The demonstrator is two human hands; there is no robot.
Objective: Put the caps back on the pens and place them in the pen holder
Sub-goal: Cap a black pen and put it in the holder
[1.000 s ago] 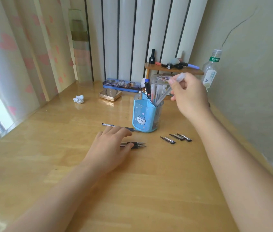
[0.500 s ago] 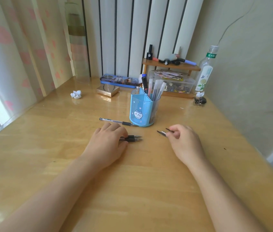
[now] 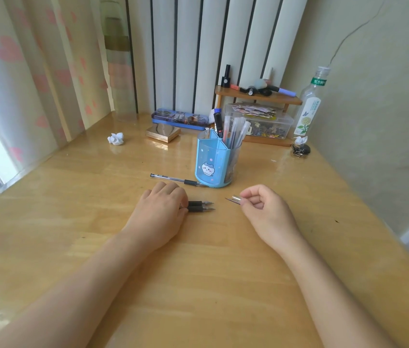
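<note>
Head view: your worktop [image 3: 198,285] is carrying a blue holder [image 3: 213,164] with pens standing in it. Your left hand [image 3: 160,212] is lying over two uncapped pens [image 3: 199,206], fingers pressing them down. Your right hand [image 3: 263,209] is pinching a cap [image 3: 233,199] just right of their tips. Another pen [image 3: 173,179] is lying beside the holder.

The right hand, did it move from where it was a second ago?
Yes. The right hand came down from above the blue pen holder to the desk beside it, pinching a pen cap.
</note>
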